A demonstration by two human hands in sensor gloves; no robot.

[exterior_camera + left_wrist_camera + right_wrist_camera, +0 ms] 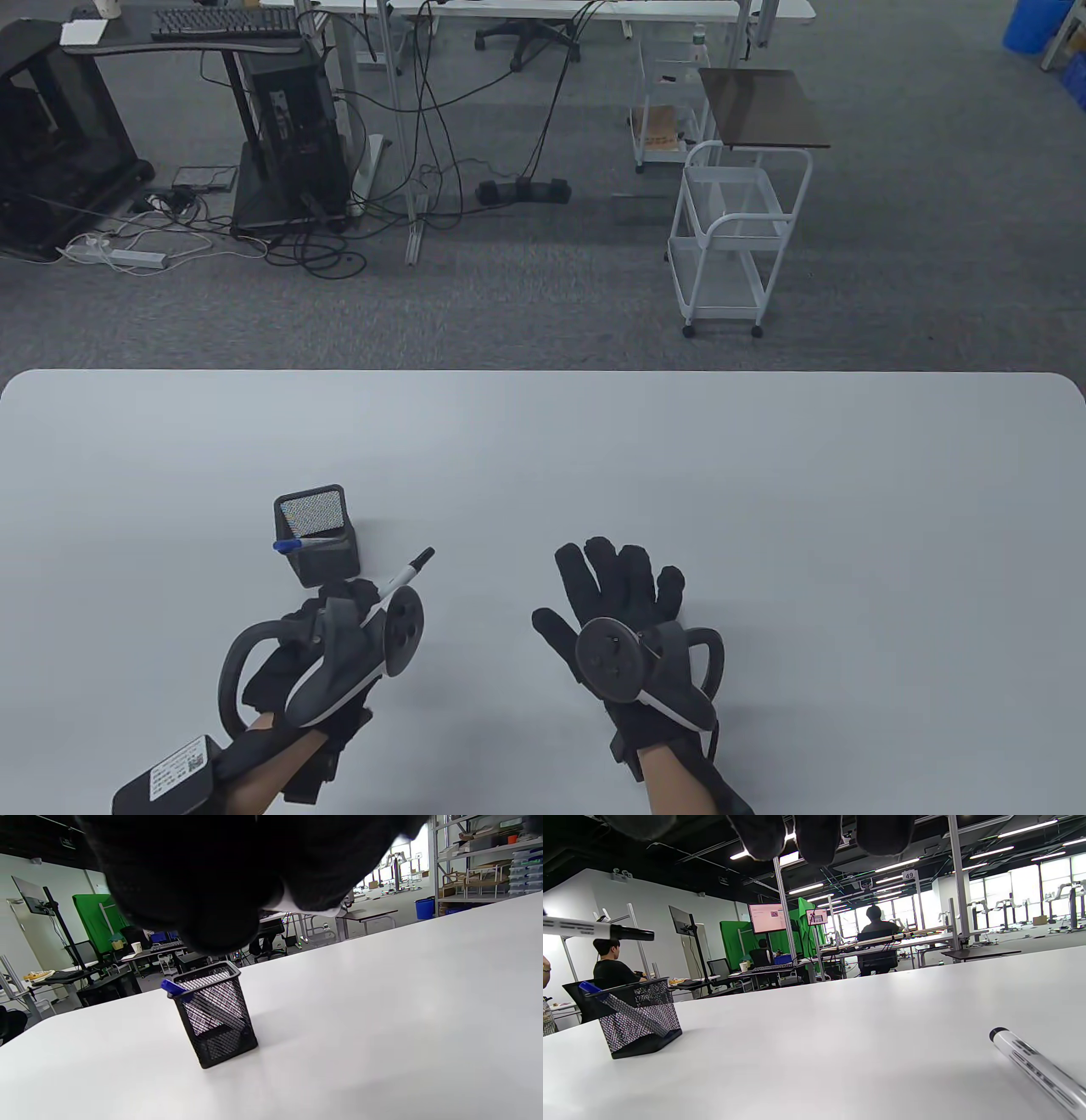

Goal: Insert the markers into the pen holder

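A black mesh pen holder (pixel 312 536) stands on the white table (pixel 764 475), with a blue-capped marker (pixel 289 545) leaning inside it. My left hand (pixel 352 604) is just in front of the holder and grips a white marker with a black cap (pixel 409 572), which points up and to the right. My right hand (pixel 618 586) is open with its fingers spread, low over the table, holding nothing. In the right wrist view a second white marker (pixel 1037 1068) lies on the table near that hand; it does not show in the table view. The holder also shows in the left wrist view (pixel 214 1014) and the right wrist view (pixel 639 1014).
The table's far edge (pixel 543 372) lies well beyond the holder. A white wire cart (pixel 734 229) and desks with cables stand on the floor behind the table.
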